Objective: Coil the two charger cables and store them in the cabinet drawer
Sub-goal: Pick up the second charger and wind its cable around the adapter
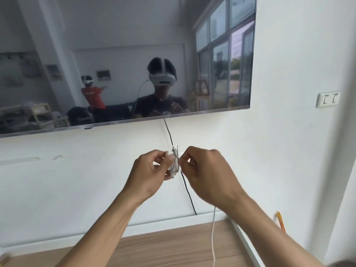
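Note:
Both hands are raised in front of the white wall below the television. My left hand [152, 168] grips a small bundle of coiled white charger cable [174, 160] between thumb and fingers. My right hand [208, 170] pinches a strand of the same cable at the bundle's right side. A loose length of white cable [213, 237] hangs down from under my right wrist, over the wooden cabinet top [163, 247], and leaves the view at the bottom. No second cable and no drawer is in view.
A wall-mounted television [125, 60] fills the upper left, its dark screen mirroring the room and two people. Its black power cord [187, 191] runs down the wall behind my hands. A wall socket [327, 99] sits at right; an orange stick [280, 221] leans by the cabinet's right edge.

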Demonstrator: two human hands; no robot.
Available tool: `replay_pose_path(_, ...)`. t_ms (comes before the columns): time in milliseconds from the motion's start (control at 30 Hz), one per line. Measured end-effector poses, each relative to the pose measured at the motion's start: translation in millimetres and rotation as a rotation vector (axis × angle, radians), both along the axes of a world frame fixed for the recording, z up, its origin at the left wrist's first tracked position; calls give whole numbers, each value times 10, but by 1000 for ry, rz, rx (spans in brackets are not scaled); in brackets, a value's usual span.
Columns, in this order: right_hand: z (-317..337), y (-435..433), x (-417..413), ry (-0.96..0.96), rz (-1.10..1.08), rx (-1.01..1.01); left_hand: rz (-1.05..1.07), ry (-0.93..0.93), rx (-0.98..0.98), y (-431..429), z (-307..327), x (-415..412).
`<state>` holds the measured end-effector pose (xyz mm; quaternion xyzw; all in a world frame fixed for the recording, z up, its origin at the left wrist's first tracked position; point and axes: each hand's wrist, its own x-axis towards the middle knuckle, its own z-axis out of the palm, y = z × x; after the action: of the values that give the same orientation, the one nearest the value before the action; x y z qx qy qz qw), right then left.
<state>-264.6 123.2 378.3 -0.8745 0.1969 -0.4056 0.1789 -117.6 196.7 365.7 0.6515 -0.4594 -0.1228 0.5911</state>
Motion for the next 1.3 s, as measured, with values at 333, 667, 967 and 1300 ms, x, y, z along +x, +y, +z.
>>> replay_pose_path(333,-202,-55,19,-89,-33,106,-246,716,-141,-24,-124,-197)
replay_pose_path(667,-329,-278,-112,-71,16,156,-446,877,-125,-98,-119,-273)
replay_pose_path(967,-147,-358,-247,31,66,86,-442,710,-5,-164,-122,-180)
replay_pose_path(1300,32,-381,-215,34,146,117,-461,593,-37,-78,-162,-174)
